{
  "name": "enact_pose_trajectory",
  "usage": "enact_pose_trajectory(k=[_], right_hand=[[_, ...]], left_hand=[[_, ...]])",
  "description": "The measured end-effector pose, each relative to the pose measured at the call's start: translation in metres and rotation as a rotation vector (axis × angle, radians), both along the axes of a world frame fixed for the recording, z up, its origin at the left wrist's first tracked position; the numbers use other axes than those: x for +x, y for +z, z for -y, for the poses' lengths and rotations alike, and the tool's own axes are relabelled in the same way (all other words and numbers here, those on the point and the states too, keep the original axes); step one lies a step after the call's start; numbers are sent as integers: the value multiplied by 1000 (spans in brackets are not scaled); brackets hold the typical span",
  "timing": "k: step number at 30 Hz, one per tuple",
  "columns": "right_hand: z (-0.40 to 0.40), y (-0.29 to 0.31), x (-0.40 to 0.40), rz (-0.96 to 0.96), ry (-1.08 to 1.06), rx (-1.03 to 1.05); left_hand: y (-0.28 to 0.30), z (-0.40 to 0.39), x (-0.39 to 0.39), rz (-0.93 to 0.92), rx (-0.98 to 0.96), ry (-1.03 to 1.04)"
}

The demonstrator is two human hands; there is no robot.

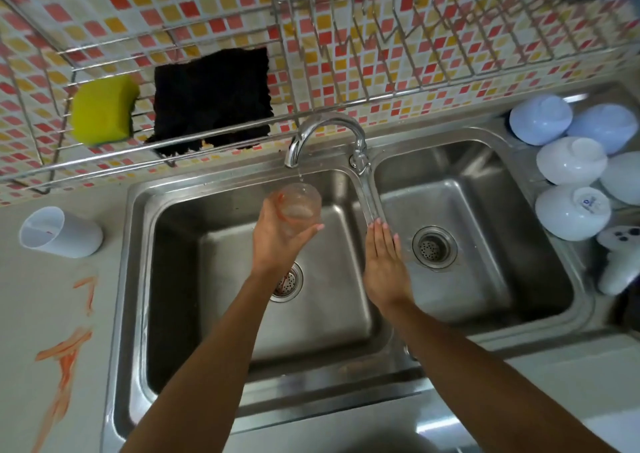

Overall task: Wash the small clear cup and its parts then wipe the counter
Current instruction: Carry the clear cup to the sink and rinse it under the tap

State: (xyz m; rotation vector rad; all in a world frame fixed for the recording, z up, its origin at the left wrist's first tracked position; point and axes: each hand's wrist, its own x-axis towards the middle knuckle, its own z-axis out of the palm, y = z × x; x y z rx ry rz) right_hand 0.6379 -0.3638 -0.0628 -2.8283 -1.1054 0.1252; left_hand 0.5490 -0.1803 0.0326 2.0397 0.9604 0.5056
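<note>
Right now the left hand (277,236) cradles the small clear cup (300,206) from below, fingers curled round its wall, holding it over the left basin (194,314) directly under the spout of the faucet (325,134). Only a thin trickle or a few drops fall into the cup. Orange residue tints its inside. The right hand (384,265) is flat, fingers straight, holding nothing, hovering near the divider between the two basins and just below the faucet lever (360,160).

The grip is the main risk: a wet, smooth cup held in one palm could slip and drop into the steel basin, especially once water fills it and adds weight. If the lever gets pushed too far, a hard stream hitting the tilted cup would likely splash onto the counter (41,296), which already carries orange smears (67,355). Rinsing alone may not lift the residue; the yellow sponge (102,111) sits on the wire rack (207,134) beside a dark cloth (213,97), well away from both hands. A white tumbler (62,232) lies on its side near the smears and could roll if bumped during wiping.
</note>
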Motion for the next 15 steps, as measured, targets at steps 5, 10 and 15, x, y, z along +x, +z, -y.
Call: enact_pose_trajectory(k=[5,10,15], right_hand=[[-2,1,1,-22,-32,-11],[-3,5,1,-23,1,-81],[-3,7,0,-14,32,-94]], left_hand=[[-10,2,-14,13,1,35],[-16,9,-27,-72,26,-6],[-28,18,-44,-88,-11,10]])
